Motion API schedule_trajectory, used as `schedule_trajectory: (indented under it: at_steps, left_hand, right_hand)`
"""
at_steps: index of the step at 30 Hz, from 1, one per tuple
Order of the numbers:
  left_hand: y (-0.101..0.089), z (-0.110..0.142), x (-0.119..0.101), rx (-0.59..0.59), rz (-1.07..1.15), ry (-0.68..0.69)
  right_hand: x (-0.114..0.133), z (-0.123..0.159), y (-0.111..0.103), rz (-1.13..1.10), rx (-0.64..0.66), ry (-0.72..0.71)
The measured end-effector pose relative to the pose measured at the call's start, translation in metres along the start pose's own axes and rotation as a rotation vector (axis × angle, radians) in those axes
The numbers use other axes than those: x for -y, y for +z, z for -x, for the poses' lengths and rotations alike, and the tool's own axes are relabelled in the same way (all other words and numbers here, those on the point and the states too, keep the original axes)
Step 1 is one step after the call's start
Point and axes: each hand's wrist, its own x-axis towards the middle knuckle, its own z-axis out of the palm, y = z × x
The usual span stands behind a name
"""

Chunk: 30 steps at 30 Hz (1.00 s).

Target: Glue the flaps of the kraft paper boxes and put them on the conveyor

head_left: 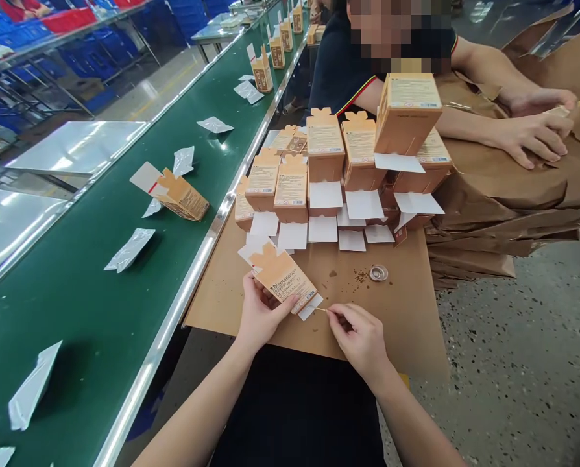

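My left hand (265, 308) is closed around a flat-looking tan printed carton (284, 275), held tilted above the brown board. White flaps show at both of the carton's ends. Between the fingertips of my right hand (361, 334) is a thin yellowish stick (321, 309), its far end at the carton's lower white flap (310, 307). Beyond my hands stands a stack of similar cartons (290, 185), many with white flaps hanging toward me. On the board, a small round clear dish (378, 273) lies beside scattered brown specks.
A green conveyor belt (90, 311) with a metal rail runs along the left, carrying silvery packets (130, 250) and open cartons (185, 194). Across the board (392, 324) a co-worker's hands (538, 133) rest over stacked brown paper (494, 188). Speckled floor lies at right.
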Motion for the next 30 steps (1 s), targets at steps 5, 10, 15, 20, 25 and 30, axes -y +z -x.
schedule_trajectory:
  at_steps: [5, 10, 15, 20, 25, 30]
  left_hand:
    - [0.003, 0.005, -0.001, -0.029, -0.081, 0.015]
    - [0.011, 0.017, 0.003, -0.077, -0.162, 0.023]
    - [0.022, 0.031, -0.001, -0.112, -0.323, 0.048]
    - [0.032, 0.045, 0.001, -0.182, -0.395, 0.006]
    - [0.037, 0.042, 0.009, -0.205, -0.471, 0.022]
    - [0.028, 0.03, 0.01, -0.106, -0.446, 0.05]
  right_hand:
    - [0.002, 0.001, -0.008, 0.0, -0.068, 0.004]
    - [0.003, 0.014, -0.034, 0.001, -0.154, 0.048]
    - [0.004, 0.024, -0.053, 0.001, -0.188, 0.068]
    - [0.005, 0.031, -0.059, 0.006, -0.203, 0.088]
    - [0.008, 0.029, -0.06, 0.021, -0.214, 0.063]
    - [0.011, 0.023, -0.059, 0.052, -0.209, 0.002]
